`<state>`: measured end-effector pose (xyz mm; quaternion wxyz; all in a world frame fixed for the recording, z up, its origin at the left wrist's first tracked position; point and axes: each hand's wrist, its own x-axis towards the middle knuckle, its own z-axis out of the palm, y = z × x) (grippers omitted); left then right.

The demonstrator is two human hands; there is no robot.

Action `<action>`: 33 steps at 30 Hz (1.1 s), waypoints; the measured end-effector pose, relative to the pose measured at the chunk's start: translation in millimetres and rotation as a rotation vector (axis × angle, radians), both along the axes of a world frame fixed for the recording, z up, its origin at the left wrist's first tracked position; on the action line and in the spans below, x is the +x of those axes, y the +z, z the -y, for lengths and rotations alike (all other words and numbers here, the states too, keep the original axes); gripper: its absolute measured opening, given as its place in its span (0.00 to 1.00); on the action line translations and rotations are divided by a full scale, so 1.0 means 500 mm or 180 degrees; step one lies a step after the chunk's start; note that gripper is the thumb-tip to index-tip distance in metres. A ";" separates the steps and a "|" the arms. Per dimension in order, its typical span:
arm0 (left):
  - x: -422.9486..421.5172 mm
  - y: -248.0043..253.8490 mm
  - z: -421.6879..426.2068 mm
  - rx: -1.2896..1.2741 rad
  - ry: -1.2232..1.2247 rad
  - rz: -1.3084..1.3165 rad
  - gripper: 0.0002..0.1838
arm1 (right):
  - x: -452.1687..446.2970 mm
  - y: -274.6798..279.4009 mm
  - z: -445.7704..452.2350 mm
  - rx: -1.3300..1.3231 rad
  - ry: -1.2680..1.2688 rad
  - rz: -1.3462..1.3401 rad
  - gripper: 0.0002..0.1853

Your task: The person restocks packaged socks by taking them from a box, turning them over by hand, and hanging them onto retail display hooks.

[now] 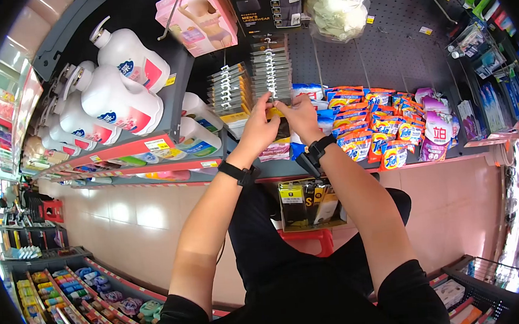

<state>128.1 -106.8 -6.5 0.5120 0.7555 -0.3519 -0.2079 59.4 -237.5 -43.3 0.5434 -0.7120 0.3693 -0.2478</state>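
A row of flat hanging packets (270,63) with clear plastic hanger tabs hangs on a display hook in the middle of the head view. At its front end, my left hand (259,125) and my right hand (300,117) come together, their fingers closed at the top of the front packet (279,127). That packet has a yellow and dark face, partly covered by my hands. Just left of it hangs a second row of similar packets (228,91), not touched. Both wrists wear black bands.
White pump bottles (122,100) stand on the shelf at left. Orange Tide bags (369,126) and purple bags (433,124) lie right of my hands. An open carton (312,205) of dark packets sits below the shelf edge, by a red stool (311,241).
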 end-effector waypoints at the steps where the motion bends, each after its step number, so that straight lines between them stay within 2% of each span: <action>1: -0.005 0.003 -0.003 -0.0008 -0.0013 0.0016 0.34 | -0.005 0.002 -0.004 -0.0020 -0.0016 -0.0010 0.32; 7: -0.038 0.035 -0.026 -0.0070 0.0432 0.0056 0.30 | -0.071 -0.025 -0.008 -0.0423 0.0085 0.0136 0.31; 8: -0.039 0.047 -0.026 -0.0047 0.0496 0.0453 0.27 | -0.089 -0.038 -0.009 -0.0502 0.0118 0.0123 0.31; 9: -0.040 0.059 -0.022 -0.0026 0.0558 0.0850 0.25 | -0.103 -0.081 -0.009 -0.0551 0.0137 0.0457 0.29; 10: -0.038 0.071 -0.016 -0.0034 0.0557 0.0860 0.25 | -0.133 -0.078 -0.013 -0.0558 0.0135 0.0467 0.29; 12: -0.021 0.095 0.002 0.0052 0.0527 0.2032 0.18 | -0.201 -0.073 -0.026 -0.0063 0.0460 0.0203 0.27; 13: 0.001 0.085 0.019 0.0015 0.0475 0.2177 0.15 | -0.234 -0.080 -0.039 0.0021 0.0478 0.0197 0.25; 16: 0.039 0.076 0.070 0.0157 0.0460 0.2607 0.15 | -0.348 -0.119 -0.065 -0.0154 0.0785 0.0292 0.19; 17: 0.041 0.093 0.082 0.0737 0.0473 0.2902 0.17 | -0.387 -0.116 -0.080 0.0175 0.0778 0.0216 0.17; 20: 0.069 0.086 0.131 0.0925 0.0490 0.2988 0.20 | -0.498 -0.057 -0.114 0.0782 0.0709 0.0043 0.14; 21: 0.079 0.093 0.141 0.1144 0.0412 0.2708 0.24 | -0.533 -0.053 -0.123 0.0783 0.0692 0.0048 0.14; 24: 0.114 0.076 0.169 0.1363 0.0474 0.2833 0.26 | -0.607 -0.033 -0.138 0.0863 0.0751 0.0055 0.12; 28: 0.116 0.112 0.185 0.1655 0.0421 0.2765 0.25 | -0.656 -0.017 -0.151 0.1136 0.0614 -0.0241 0.10; 32: 0.117 0.093 0.180 0.1422 0.0502 0.2753 0.23 | -0.678 -0.056 -0.158 0.1304 0.0607 -0.0073 0.09; 33: 0.103 0.103 0.170 0.1139 0.0523 0.2732 0.21 | -0.676 -0.065 -0.160 0.1313 0.0597 -0.0059 0.09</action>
